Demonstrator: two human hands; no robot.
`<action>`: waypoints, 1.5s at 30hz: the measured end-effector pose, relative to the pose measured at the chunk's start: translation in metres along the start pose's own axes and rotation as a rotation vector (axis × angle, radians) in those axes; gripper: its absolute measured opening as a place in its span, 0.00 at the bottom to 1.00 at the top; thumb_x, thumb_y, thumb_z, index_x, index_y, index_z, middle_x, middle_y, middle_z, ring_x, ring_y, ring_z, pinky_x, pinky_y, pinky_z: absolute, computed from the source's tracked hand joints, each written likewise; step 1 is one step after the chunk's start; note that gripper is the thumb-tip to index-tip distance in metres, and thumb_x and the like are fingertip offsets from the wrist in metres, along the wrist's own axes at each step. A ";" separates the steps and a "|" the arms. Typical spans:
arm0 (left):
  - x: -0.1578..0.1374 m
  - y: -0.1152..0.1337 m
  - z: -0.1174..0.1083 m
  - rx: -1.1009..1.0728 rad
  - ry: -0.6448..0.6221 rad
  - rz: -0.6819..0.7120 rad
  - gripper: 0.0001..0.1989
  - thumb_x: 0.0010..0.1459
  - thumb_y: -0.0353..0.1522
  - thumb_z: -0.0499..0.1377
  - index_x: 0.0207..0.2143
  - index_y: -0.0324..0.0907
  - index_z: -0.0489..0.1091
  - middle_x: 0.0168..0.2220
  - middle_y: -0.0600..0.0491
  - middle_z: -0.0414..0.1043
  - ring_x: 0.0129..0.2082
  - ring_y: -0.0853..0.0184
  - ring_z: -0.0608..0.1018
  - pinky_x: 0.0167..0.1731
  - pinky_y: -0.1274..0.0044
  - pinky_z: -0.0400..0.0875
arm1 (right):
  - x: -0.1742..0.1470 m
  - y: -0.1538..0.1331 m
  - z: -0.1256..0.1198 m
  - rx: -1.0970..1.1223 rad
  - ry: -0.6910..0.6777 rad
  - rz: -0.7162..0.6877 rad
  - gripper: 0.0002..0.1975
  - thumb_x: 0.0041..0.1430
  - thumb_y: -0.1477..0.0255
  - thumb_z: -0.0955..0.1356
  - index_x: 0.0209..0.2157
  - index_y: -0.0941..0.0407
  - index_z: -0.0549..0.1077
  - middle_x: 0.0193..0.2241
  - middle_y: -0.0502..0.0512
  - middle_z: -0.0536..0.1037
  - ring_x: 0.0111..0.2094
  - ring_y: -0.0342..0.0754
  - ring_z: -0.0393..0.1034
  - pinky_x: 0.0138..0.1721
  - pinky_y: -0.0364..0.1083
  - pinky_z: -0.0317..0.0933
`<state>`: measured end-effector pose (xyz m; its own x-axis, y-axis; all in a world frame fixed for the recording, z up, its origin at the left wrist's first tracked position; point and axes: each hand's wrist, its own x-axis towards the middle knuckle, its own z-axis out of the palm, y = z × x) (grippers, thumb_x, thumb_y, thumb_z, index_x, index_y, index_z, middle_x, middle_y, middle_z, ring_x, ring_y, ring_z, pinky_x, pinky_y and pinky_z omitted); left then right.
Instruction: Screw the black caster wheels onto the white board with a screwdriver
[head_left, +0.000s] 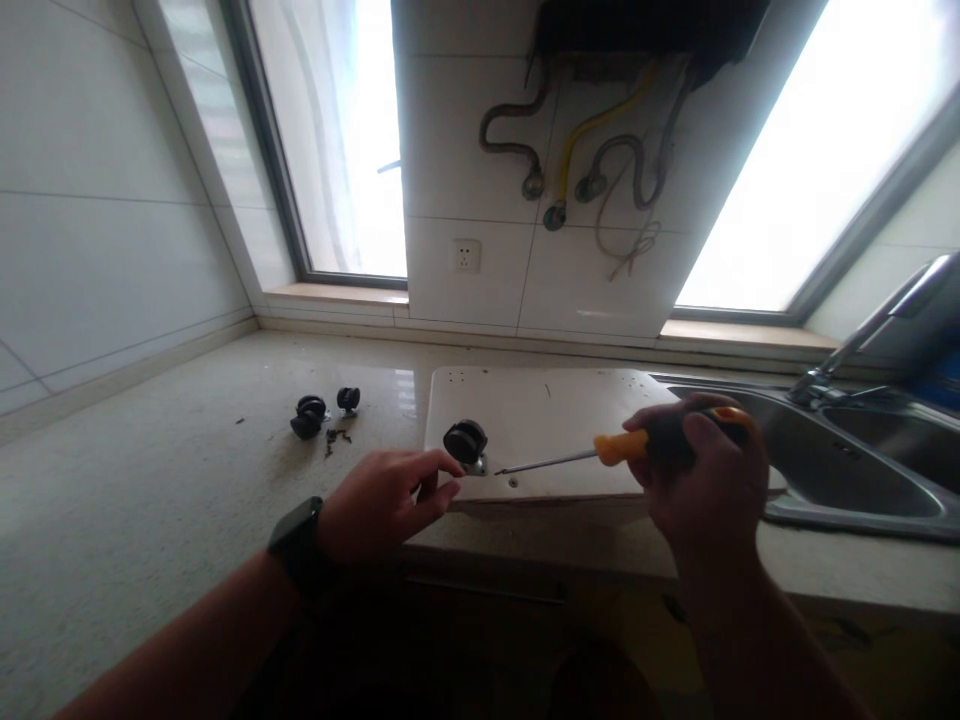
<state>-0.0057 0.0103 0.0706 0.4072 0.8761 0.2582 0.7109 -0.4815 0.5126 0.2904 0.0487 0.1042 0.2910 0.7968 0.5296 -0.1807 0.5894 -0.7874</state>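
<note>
My right hand (705, 460) is wrapped around the orange and black handle of a screwdriver (555, 461). Its shaft points left, and the tip is close to the metal mounting plate of a black caster wheel (465, 440). That caster stands wheel-up on the near left corner of a white board (555, 420). At the edge of the plate, my left hand (397, 495), with a dark watch on the wrist, has its index finger and thumb close together on the caster's base. A small round fitting (513, 482) sits on the board just right of the tip.
More black casters (307, 416) lie on the speckled countertop (187, 480) to the left, with several small dark screws (334, 438) beside them. A steel sink (847, 470) with a faucet (862, 330) is at right. Hoses (570, 150) hang on the tiled wall above a socket (466, 256).
</note>
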 end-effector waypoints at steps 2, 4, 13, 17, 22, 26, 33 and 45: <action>0.000 -0.007 0.004 0.105 -0.014 0.079 0.17 0.68 0.45 0.57 0.50 0.45 0.76 0.35 0.52 0.79 0.30 0.67 0.77 0.32 0.75 0.66 | 0.011 0.000 0.010 0.019 0.012 0.022 0.04 0.57 0.72 0.68 0.35 0.51 0.67 0.21 0.49 0.79 0.15 0.45 0.67 0.11 0.40 0.56; 0.000 -0.011 0.008 0.166 -0.018 0.128 0.18 0.67 0.46 0.58 0.51 0.45 0.76 0.38 0.50 0.81 0.32 0.65 0.79 0.33 0.75 0.68 | 0.018 0.002 0.018 0.030 -0.029 0.027 0.05 0.56 0.71 0.69 0.35 0.51 0.68 0.21 0.48 0.78 0.15 0.45 0.66 0.10 0.41 0.55; 0.001 -0.010 0.009 0.169 -0.032 0.143 0.16 0.69 0.43 0.56 0.51 0.44 0.76 0.40 0.49 0.81 0.33 0.65 0.81 0.33 0.75 0.69 | 0.029 0.002 0.041 -0.149 -0.214 0.006 0.05 0.60 0.69 0.68 0.35 0.51 0.66 0.22 0.46 0.77 0.14 0.42 0.66 0.10 0.40 0.55; 0.001 -0.009 0.009 0.198 -0.020 0.153 0.15 0.70 0.37 0.53 0.50 0.45 0.76 0.40 0.50 0.81 0.33 0.64 0.81 0.32 0.74 0.68 | 0.031 0.000 0.048 -0.185 -0.243 -0.020 0.05 0.59 0.69 0.68 0.34 0.51 0.65 0.22 0.46 0.77 0.13 0.42 0.66 0.10 0.39 0.55; 0.000 -0.009 0.010 0.217 0.007 0.163 0.15 0.70 0.35 0.52 0.50 0.45 0.76 0.41 0.51 0.81 0.33 0.64 0.81 0.32 0.74 0.69 | 0.035 -0.003 0.055 -0.208 -0.298 -0.050 0.05 0.60 0.70 0.68 0.34 0.52 0.65 0.22 0.46 0.77 0.12 0.40 0.64 0.10 0.39 0.55; -0.001 -0.010 0.011 0.215 0.021 0.178 0.15 0.68 0.32 0.52 0.50 0.45 0.76 0.41 0.52 0.81 0.33 0.65 0.81 0.32 0.75 0.69 | 0.037 -0.004 0.058 -0.229 -0.320 -0.057 0.05 0.60 0.71 0.67 0.34 0.52 0.65 0.22 0.46 0.76 0.13 0.39 0.64 0.10 0.38 0.56; -0.001 -0.010 0.011 0.208 0.026 0.189 0.15 0.67 0.30 0.52 0.50 0.45 0.76 0.40 0.52 0.81 0.32 0.65 0.80 0.31 0.75 0.69 | 0.038 -0.004 0.061 -0.247 -0.376 -0.047 0.07 0.61 0.68 0.68 0.35 0.51 0.64 0.23 0.46 0.75 0.14 0.39 0.63 0.12 0.40 0.57; 0.003 -0.012 0.006 0.046 0.210 0.080 0.13 0.65 0.27 0.54 0.44 0.45 0.77 0.39 0.52 0.82 0.34 0.66 0.82 0.36 0.75 0.70 | 0.060 -0.018 0.101 -0.411 -0.868 -0.192 0.15 0.67 0.64 0.66 0.52 0.49 0.63 0.33 0.47 0.71 0.28 0.42 0.66 0.30 0.44 0.63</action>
<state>-0.0096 0.0184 0.0604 0.3382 0.8188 0.4640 0.7087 -0.5460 0.4468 0.2159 0.0992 0.1820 -0.5406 0.6101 0.5792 0.1864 0.7583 -0.6247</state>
